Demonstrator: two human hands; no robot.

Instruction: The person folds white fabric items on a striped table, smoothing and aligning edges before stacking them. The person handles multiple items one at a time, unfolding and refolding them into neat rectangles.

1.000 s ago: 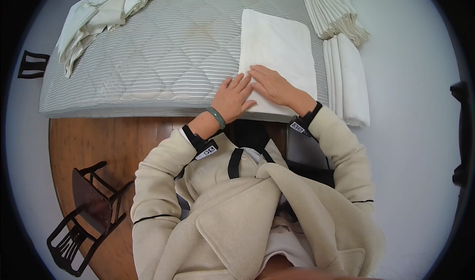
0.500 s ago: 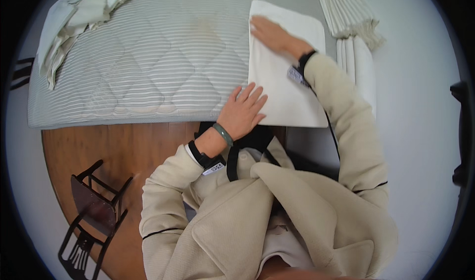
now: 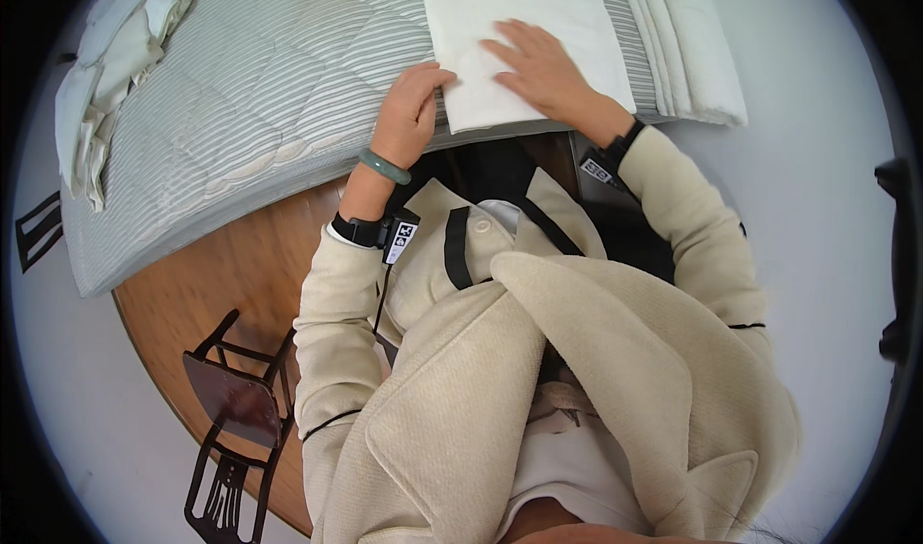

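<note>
A white folded cloth (image 3: 524, 97) lies flat on the striped mattress (image 3: 288, 111), its near edge along the mattress's front edge. My right hand (image 3: 540, 71) rests on the cloth with the palm down and the fingers spread. At the cloth's left edge is my left hand (image 3: 409, 111), its fingertips reaching that edge and its thumb apart from the bent fingers. Nothing shows in either hand. Both wrists carry black straps with small tags, and a green bangle (image 3: 385, 165) circles the left one.
Crumpled white fabric (image 3: 101, 83) hangs over the mattress's left end. A stack of folded white fabric (image 3: 692, 54) lies right of the cloth. A dark wooden chair (image 3: 240, 409) stands on the brown wooden floor (image 3: 221, 265) at lower left.
The view has turned and shifted. My right hand has come back toward me over the cloth, its fingers more spread. My left hand has moved to the cloth's left edge, its fingers more bent.
</note>
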